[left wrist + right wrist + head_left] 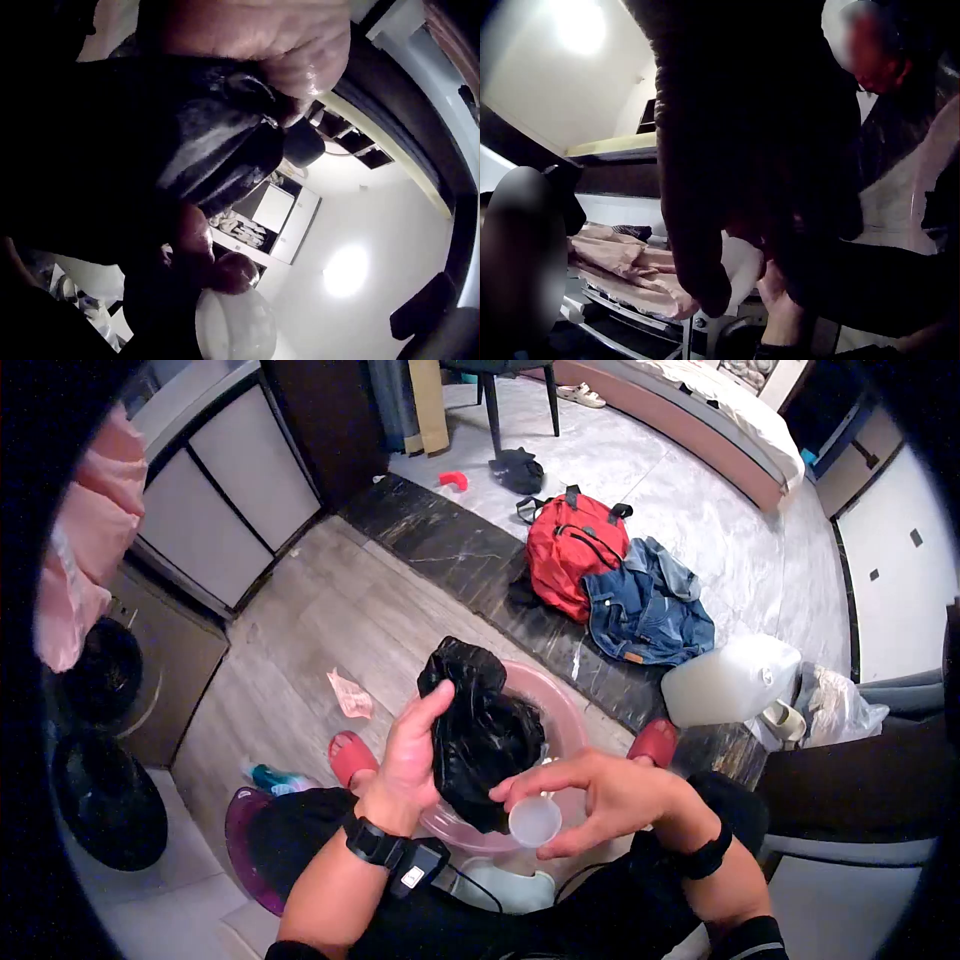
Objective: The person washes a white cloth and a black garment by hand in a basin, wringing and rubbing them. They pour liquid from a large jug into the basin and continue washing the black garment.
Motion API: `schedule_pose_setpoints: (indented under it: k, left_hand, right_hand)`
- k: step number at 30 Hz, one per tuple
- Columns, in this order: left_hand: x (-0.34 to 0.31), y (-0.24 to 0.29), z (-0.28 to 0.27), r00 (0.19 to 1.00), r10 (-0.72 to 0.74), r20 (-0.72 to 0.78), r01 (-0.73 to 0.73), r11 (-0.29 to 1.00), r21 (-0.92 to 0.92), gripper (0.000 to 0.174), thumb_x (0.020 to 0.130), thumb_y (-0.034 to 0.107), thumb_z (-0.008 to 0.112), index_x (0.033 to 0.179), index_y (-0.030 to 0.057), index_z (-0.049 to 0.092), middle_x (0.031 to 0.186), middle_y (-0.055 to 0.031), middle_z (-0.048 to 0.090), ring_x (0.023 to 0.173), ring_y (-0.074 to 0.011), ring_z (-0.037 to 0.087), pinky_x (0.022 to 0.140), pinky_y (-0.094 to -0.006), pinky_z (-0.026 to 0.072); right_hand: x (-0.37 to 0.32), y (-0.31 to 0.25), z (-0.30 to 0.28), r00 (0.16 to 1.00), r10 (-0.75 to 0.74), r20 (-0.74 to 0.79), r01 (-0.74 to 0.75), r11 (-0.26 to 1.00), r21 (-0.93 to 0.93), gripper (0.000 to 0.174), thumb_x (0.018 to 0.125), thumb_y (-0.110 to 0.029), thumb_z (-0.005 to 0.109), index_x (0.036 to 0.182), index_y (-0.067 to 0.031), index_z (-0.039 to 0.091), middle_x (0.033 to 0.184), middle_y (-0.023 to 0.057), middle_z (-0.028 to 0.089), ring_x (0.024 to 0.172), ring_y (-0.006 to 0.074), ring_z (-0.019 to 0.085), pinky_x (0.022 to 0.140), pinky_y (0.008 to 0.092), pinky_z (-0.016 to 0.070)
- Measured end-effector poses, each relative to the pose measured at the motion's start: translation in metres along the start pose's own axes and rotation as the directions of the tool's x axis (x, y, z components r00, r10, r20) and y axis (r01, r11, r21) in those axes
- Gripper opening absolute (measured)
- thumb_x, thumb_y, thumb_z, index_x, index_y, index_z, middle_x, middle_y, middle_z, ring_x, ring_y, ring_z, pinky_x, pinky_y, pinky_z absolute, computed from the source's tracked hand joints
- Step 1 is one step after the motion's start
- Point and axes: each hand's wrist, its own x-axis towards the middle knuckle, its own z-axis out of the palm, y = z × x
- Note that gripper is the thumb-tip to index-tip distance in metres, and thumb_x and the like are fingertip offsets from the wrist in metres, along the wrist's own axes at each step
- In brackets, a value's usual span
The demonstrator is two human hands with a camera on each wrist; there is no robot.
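Note:
Dark wet-looking cloth (pixel 480 750) hangs over a pink basin (pixel 560 710) between the knees. The left hand (pixel 412 745) holds the cloth from its left side, thumb up, in the head view. On the right, the right hand (pixel 610 795) pinches a small translucent cup (pixel 535 822) by its rim, close against the cloth's lower edge. The left wrist view shows the cup (pixel 234 324) below the dark cloth (pixel 225 150). Much of the right hand (pixel 697 247) is in shadow in the right wrist view, with the cup (pixel 742 266) beyond its fingers.
Beyond the basin lie a red backpack (pixel 575 555) and a denim garment (pixel 650 605). A white jug (pixel 730 680) stands at the right, near a clear plastic bag (pixel 840 705). Red slippers (pixel 352 756) flank the basin. A purple basin (pixel 240 840) is at the left.

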Motion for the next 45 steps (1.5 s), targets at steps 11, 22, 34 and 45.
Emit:
schedule_pose_setpoints:
  k: [11,22,34,45]
  left_hand:
    - [-0.011,-0.039,0.015,0.997,-0.04,-0.072,0.045,0.997,0.068,0.043,0.097,0.027,0.041,0.134,0.0055,0.04,0.129,-0.0114,0.053,0.117,-0.0275,0.053,0.102,-0.0449,0.0414]
    - [-0.011,-0.045,0.016,1.0,-0.013,0.0,0.013,0.998,0.056,0.042,0.099,0.032,0.041,0.133,0.0073,0.041,0.124,-0.0115,0.055,0.109,-0.0275,0.058,0.094,-0.0452,0.048]
    - [-0.013,-0.042,0.017,0.999,-0.02,-0.03,0.02,0.999,0.027,0.041,0.099,0.032,0.041,0.132,0.0081,0.041,0.119,-0.0114,0.057,0.106,-0.0277,0.059,0.093,-0.0457,0.0482]
    - [-0.01,-0.037,0.021,0.995,-0.017,-0.096,0.008,0.996,-0.094,0.034,0.099,0.027,0.042,0.12,0.0021,0.052,0.114,-0.0102,0.061,0.102,-0.0227,0.061,0.092,-0.0383,0.0486]
  right_hand:
    - [0.017,0.001,-0.007,0.836,0.111,-0.537,-0.288,0.922,-0.258,0.047,0.073,-0.016,0.074,0.115,-0.0043,0.056,0.086,0.0128,0.066,0.075,0.0226,0.066,0.069,0.0338,0.0524]
    - [0.031,0.011,0.002,0.828,0.019,-0.561,-0.358,0.788,-0.502,0.044,0.071,-0.017,0.07,0.111,-0.0044,0.057,0.089,0.0185,0.065,0.081,0.0362,0.065,0.07,0.0407,0.0533]
    - [0.032,0.007,-0.002,0.833,-0.035,-0.553,-0.371,0.706,-0.604,0.053,0.067,-0.019,0.073,0.116,-0.0083,0.056,0.089,0.0161,0.065,0.077,0.0353,0.065,0.066,0.0413,0.0533]
    - [0.034,0.003,-0.002,0.817,-0.075,-0.572,-0.356,0.715,-0.602,0.045,0.068,-0.015,0.072,0.11,-0.0076,0.058,0.086,0.0126,0.065,0.072,0.0278,0.064,0.063,0.0357,0.0524]
